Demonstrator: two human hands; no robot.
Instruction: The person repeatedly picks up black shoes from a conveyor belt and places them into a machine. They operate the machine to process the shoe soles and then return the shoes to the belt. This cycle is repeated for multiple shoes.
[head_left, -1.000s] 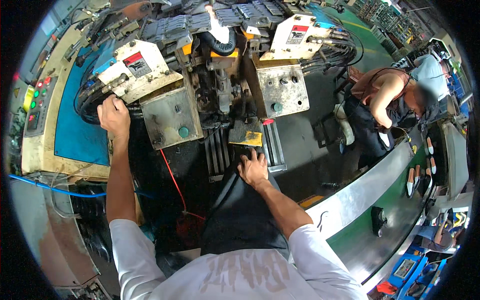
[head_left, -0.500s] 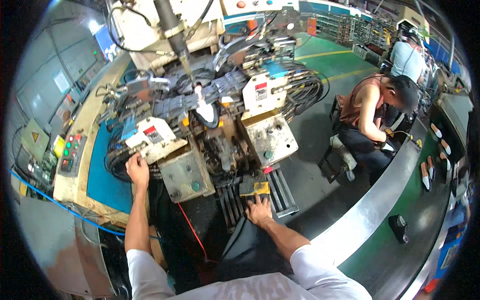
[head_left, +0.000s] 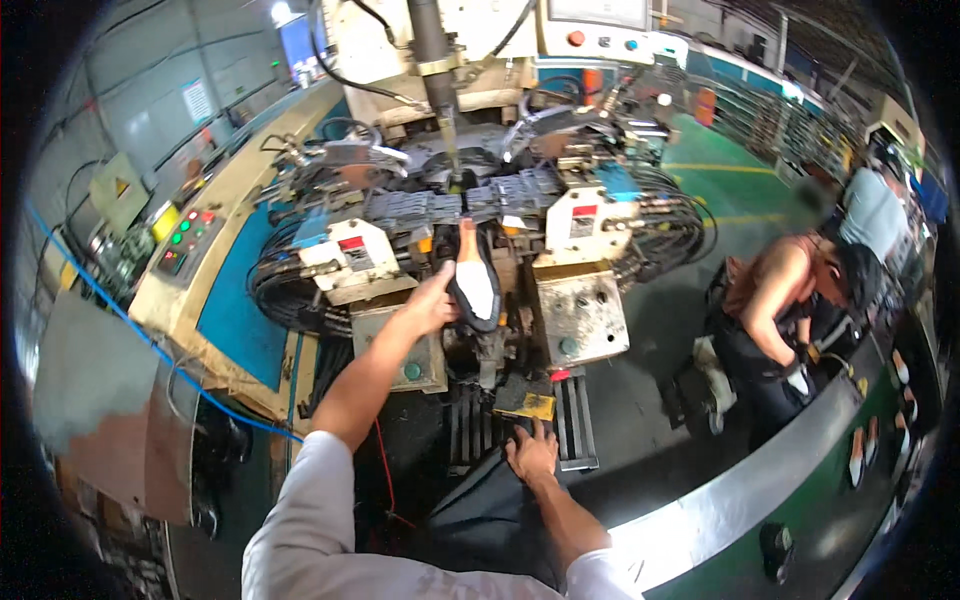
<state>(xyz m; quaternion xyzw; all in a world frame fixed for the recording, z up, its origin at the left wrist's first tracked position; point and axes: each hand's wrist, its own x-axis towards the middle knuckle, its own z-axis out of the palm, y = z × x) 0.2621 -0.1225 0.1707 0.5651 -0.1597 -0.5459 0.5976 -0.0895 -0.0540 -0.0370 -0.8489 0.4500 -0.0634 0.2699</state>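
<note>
In front of me, a shoe with a black upper and a white and tan underside stands out from the middle of a shoe-making machine. My left hand is closed on its left side; part of the grip is hidden behind the shoe. Lower down, my right hand rests with fingers apart at the front edge of a black-and-yellow block. Black sheet material lies beside that hand. Two metal boxes with green buttons flank the shoe, the right box being nearer the co-worker.
On the left is a control panel with lit buttons, and a blue hose runs below it. A co-worker sits at the right, handling a shoe. Along the right, a conveyor belt carries several shoes.
My left hand has moved from the machine's left side to the shoe, which has come forward and down out of the clamps. My right hand stays by the block. The view has swung left.
</note>
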